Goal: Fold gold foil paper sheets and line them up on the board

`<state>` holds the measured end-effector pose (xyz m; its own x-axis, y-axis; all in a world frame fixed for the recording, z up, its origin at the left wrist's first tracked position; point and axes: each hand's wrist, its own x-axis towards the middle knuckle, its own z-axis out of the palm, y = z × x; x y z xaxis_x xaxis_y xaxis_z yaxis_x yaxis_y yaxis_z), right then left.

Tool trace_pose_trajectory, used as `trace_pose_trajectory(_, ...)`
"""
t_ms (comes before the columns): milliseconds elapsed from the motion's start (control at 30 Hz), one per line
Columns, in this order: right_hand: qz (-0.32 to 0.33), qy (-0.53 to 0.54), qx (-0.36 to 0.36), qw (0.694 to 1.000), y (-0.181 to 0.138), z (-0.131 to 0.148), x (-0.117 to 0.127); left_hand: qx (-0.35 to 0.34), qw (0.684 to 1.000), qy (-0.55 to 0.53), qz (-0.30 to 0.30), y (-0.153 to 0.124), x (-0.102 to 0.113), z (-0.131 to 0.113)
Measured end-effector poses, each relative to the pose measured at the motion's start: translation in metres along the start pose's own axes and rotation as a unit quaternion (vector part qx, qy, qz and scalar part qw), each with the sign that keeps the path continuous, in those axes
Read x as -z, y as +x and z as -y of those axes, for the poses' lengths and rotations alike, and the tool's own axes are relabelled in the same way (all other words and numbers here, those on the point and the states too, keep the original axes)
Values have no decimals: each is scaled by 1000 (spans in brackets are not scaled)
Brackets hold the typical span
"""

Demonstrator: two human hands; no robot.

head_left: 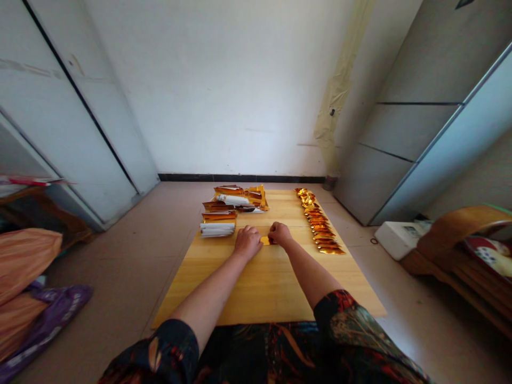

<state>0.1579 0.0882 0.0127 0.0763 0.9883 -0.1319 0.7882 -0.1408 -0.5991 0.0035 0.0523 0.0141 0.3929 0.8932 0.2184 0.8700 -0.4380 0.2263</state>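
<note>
A small piece of gold foil paper (265, 241) lies low over the wooden board, between my two hands. My left hand (248, 242) is closed, its curled fingers at the foil's left end. At the right end, my right hand (280, 233) pinches the foil with thumb and fingers. Left of my hands sit stacks of flat gold-and-white foil paper (218, 228), with more loose sheets (240, 198) behind. A row of folded shiny gold foil pieces (320, 226), overlapping one another, runs along the board's right side. My fingers hide part of the piece I hold.
The wooden board (276, 290) spans the space before my lap. A white wall (240, 96) stands behind it. To the right are a grey refrigerator (404, 122), a white box (400, 239) and a wooden chair (452, 266). A purple bag (60, 314) lies at left.
</note>
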Motion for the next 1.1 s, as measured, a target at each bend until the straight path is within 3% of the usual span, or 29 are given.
trace_pose_trajectory(267, -14, -19, -14, 1000, 2, 3, -1, 0, 996, -53, 78, 9, -8, -17)
trace_pose_trajectory(700, -8, -86, -88, 992, -8, -13, 12, 11, 997, -43, 60, 9, -13, -20)
trace_pose_trajectory(933, 3, -101, -86, 991, -14, -18, 20, 41, 995, -49, 72, 11, -15, -20)
trace_pose_trajectory(1100, -4, -86, -78, 993, -21, -28, 26, 26, 996, -42, 71, 10, -14, -20)
